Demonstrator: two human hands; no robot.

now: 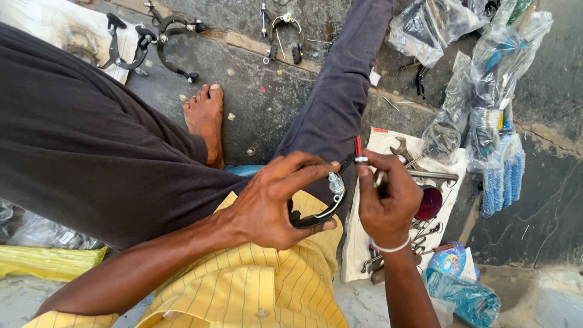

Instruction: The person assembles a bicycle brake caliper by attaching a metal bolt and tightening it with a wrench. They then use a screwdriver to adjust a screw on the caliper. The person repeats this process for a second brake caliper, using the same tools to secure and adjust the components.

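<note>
Left hand point(267, 203) has a tight grip on a black brake caliper arm point(319, 215) with a silver bolt point(336, 182) on top. Right hand point(385, 203) is clenched around a small tool point(361, 160) right next to that bolt, over a white cloth point(355, 243) full of wrenches.

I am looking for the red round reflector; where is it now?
In the head view, the red reflector lies on the white cloth right of centre, just beyond the right hand, among wrenches.

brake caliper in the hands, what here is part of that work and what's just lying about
In hand:
- left hand holding the black brake caliper
- right hand with a small metal tool at the caliper's bolt

Lying about:
- spare calipers on the ground
- wrenches on the white cloth
- red reflector
- plastic bags of parts
</note>
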